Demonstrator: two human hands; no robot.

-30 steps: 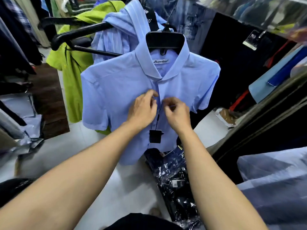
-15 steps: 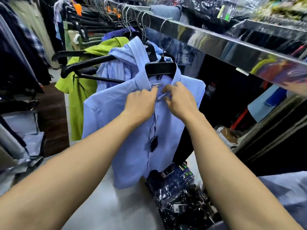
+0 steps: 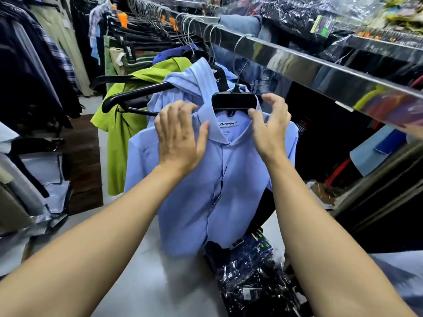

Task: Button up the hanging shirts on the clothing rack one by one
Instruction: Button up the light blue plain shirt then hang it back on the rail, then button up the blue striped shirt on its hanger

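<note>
A light blue short-sleeved shirt (image 3: 229, 179) hangs on a black hanger (image 3: 233, 101) from the shiny metal rail (image 3: 297, 62). Its front placket looks closed from the collar down, and a small dark tag dangles along it. My left hand (image 3: 178, 138) lies flat on the shirt's left shoulder, fingers spread, thumb on the collar. My right hand (image 3: 270, 129) curls around the collar at the hanger's right end, thumb under the hanger. Behind it hang a striped blue shirt (image 3: 187, 83) and a lime green shirt (image 3: 123, 138).
Plastic-wrapped dark garments (image 3: 249, 266) lie piled on the floor below the shirt. A bare black hanger arm (image 3: 137, 94) sticks out to the left. Many more hangers and clothes fill the rail further back, and dark clothing hangs along the left aisle.
Both hands rose from the mid-chest placket to the collar, then spread apart to the shoulders and hanger ends. The view tilted up, showing the rail.
</note>
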